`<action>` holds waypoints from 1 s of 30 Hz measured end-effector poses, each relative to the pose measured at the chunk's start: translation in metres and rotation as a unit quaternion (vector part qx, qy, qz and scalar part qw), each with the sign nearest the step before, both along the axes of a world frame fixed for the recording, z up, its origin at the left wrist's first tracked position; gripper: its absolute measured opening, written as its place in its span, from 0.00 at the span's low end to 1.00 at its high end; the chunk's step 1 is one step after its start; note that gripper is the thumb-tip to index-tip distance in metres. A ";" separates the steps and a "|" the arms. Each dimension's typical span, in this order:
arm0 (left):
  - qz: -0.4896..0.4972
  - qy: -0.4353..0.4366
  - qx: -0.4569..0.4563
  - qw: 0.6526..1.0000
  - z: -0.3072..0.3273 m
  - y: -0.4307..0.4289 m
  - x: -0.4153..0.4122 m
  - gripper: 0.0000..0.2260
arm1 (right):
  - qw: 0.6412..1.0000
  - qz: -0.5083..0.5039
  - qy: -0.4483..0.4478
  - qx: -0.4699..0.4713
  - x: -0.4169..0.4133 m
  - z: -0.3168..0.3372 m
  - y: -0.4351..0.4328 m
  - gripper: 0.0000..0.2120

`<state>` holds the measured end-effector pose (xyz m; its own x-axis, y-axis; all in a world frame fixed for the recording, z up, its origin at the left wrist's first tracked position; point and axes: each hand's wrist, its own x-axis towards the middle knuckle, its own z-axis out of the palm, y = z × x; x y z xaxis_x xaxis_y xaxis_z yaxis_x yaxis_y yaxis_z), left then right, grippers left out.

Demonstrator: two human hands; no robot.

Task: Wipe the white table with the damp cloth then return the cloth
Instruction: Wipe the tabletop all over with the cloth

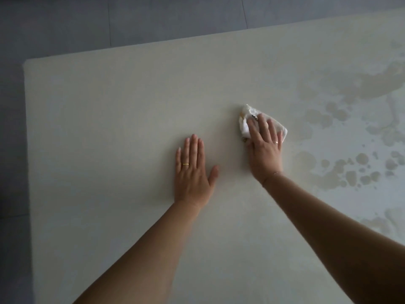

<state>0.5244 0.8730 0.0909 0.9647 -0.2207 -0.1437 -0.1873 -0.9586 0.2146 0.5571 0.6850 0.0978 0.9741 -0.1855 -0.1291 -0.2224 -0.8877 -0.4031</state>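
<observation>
The white table (109, 128) fills most of the view. A crumpled white damp cloth (248, 115) lies on it right of centre. My right hand (264, 148) presses flat on the cloth with straight fingers and covers most of it. My left hand (192, 170) rests flat on the bare tabletop to the left of the cloth, fingers straight and together, holding nothing. Both hands wear a ring.
Wet patches and streaks (350, 132) spread over the table's right side. The table's far edge (175, 41) and left edge (25, 128) border a grey tiled floor (65, 23).
</observation>
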 end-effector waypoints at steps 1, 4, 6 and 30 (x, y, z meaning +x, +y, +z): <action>0.008 -0.005 -0.009 1.000 0.002 -0.001 -0.001 0.32 | 1.000 -0.014 0.001 -0.002 -0.009 0.000 0.015 0.25; 0.048 -0.022 -0.034 0.998 0.008 -0.001 -0.025 0.30 | 0.992 0.122 -0.003 0.014 -0.049 -0.001 0.052 0.25; 0.046 -0.019 -0.029 0.998 0.007 0.000 -0.054 0.30 | 0.975 0.220 -0.004 0.012 -0.058 0.000 0.038 0.25; 0.043 -0.027 -0.009 0.999 -0.007 0.002 -0.084 0.30 | 0.985 0.173 0.008 0.018 -0.134 0.003 0.038 0.25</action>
<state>0.4407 0.8752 0.0841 0.9863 -0.1394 -0.0883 -0.1167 -0.9676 0.2241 0.4230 0.7228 0.1010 0.9759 0.1627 -0.1451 0.0846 -0.8962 -0.4354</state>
